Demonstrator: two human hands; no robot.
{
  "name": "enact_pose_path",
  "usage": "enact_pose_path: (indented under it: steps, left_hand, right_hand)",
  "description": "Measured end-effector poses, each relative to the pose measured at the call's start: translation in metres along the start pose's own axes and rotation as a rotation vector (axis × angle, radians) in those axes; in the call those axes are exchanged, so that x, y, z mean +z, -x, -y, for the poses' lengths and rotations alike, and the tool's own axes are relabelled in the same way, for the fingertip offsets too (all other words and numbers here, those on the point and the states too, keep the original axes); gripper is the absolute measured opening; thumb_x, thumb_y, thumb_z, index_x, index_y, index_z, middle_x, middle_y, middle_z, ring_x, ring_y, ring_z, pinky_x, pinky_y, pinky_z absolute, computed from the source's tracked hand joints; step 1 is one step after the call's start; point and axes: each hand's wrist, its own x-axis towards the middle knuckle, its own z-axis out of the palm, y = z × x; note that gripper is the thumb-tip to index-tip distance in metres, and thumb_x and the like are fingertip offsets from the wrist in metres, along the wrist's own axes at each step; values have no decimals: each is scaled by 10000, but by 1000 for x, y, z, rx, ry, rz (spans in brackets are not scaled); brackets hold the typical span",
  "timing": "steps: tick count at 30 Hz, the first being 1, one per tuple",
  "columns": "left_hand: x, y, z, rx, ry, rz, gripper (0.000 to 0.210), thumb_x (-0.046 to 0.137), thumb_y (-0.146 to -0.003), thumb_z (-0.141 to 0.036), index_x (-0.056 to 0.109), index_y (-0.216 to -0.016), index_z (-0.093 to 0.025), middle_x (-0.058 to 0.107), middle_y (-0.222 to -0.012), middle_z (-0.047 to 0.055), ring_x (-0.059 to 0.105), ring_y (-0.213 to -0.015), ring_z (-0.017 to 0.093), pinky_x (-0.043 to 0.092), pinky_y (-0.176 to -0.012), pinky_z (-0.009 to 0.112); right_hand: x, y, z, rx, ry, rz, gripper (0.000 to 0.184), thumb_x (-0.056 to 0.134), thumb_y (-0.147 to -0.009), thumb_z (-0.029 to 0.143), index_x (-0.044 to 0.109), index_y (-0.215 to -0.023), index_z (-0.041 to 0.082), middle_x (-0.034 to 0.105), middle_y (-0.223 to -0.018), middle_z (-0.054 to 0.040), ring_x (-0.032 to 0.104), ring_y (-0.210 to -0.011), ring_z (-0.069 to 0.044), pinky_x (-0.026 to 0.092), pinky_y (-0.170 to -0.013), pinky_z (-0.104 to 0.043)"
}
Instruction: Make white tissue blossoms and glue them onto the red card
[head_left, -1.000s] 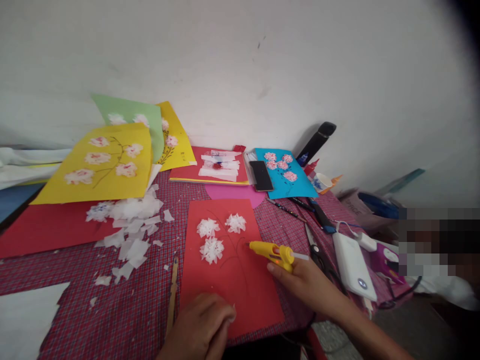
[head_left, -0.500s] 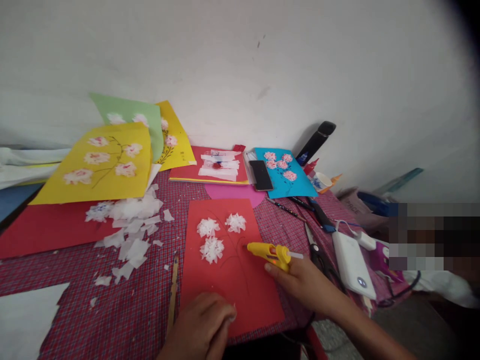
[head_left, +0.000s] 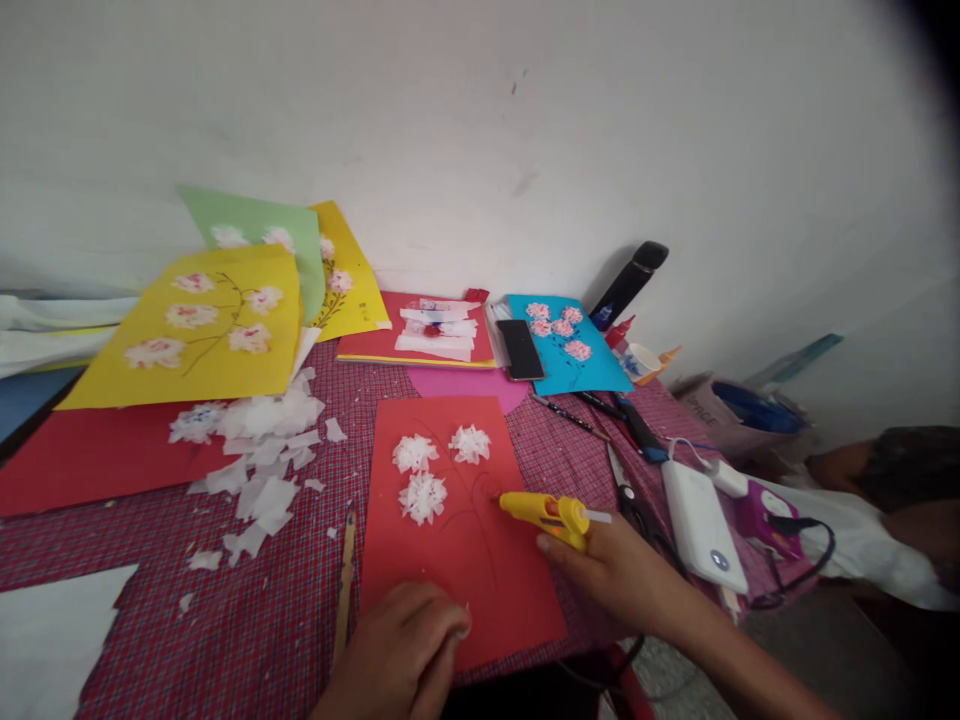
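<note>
My right hand [head_left: 619,570] is closed around a yellow hot glue gun [head_left: 551,512] with a clear glue stick in its back. The gun's nozzle points left, at or just over pencil-drawn branches on a red sheet of paper [head_left: 517,590]; I cannot tell whether it touches. Three white tissue paper flowers [head_left: 421,497] sit on that sheet's upper half. My left hand [head_left: 409,645] rests on the sheet's lower left corner, fingers curled in; whatever they may hold is hidden. Left of the sheet lies a pencil [head_left: 345,580].
Torn white tissue pieces [head_left: 266,490] lie left on the checked cloth [head_left: 247,610]. Finished flower cards [head_left: 225,370] lean behind them. A phone [head_left: 521,350], a blue card [head_left: 592,375], scissors [head_left: 630,500] and a white power bank [head_left: 701,525] lie rightward. Another person's arm [head_left: 919,525] shows far right.
The glue gun and my right hand have shifted slightly right and down over the red sheet. My left hand has stayed nearly still.
</note>
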Motion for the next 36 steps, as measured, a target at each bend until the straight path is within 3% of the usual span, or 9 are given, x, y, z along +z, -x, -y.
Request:
enact_pose_path:
  steps: [5, 10, 18, 24, 28, 32, 36]
  left_hand:
    - [0, -1, 0, 3, -4, 3, 183, 460, -914, -88, 584, -972, -210, 684, -862, 30, 640, -774, 164, 506, -672, 241]
    - [1, -1, 1, 13, 8, -21, 183, 463, -918, -90, 585, -974, -215, 686, -847, 24, 641, -761, 159, 503, -659, 228]
    - [2, 2, 4, 10, -8, 17, 184, 465, -925, -90, 586, -985, -215, 681, -860, 22, 647, -780, 156, 512, -683, 228]
    - [1, 2, 3, 3, -15, 9, 194, 457, -927, -100, 598, -996, -214, 681, -858, 25, 643, -777, 159, 521, -705, 239]
    - [0, 1, 2, -10, -20, 17, 187, 457, -920, -101, 599, -967, -214, 676, -837, 27, 637, -755, 157, 510, -675, 229]
    - [-1, -1, 0, -31, 22, 18, 189, 457, -922, -107, 605, -965, -216, 676, -835, 26, 631, -753, 158, 499, -676, 231]
    - [-5, -5, -7, -123, 109, 39, 195, 446, -945, -144, 628, -944, -213, 671, -829, 20, 630, -760, 152, 487, -695, 235]
  right_hand:
    - [-2, 1, -1, 39, 0, -21, 368, 499, -976, 432, 734, -1131, 194, 729, -813, -42, 632, -681, -199, 470, -640, -277]
    - [-4, 2, -3, 92, 24, -55, 372, 535, -948, 456, 778, -904, 178, 695, -669, -39, 611, -612, -190, 468, -585, -270]
    - [-4, 4, -8, 75, -39, -81, 344, 534, -954, 442, 760, -1009, 188, 691, -707, -22, 610, -648, -186, 485, -610, -274]
    - [1, 6, -15, 96, -58, -74, 349, 521, -963, 447, 730, -933, 169, 666, -723, -22, 573, -623, -170, 476, -606, -286]
    - [-1, 7, -13, 109, -108, -74, 364, 502, -972, 464, 713, -1027, 173, 688, -801, -36, 595, -679, -187, 490, -633, -299]
    - [-1, 8, -14, 99, -125, -95, 346, 541, -943, 476, 724, -991, 186, 674, -757, -36, 589, -680, -197, 494, -628, -308]
    - [3, 9, -17, 115, -240, -112, 360, 543, -942, 511, 709, -936, 193, 587, -632, -6, 526, -591, -166, 426, -511, -255]
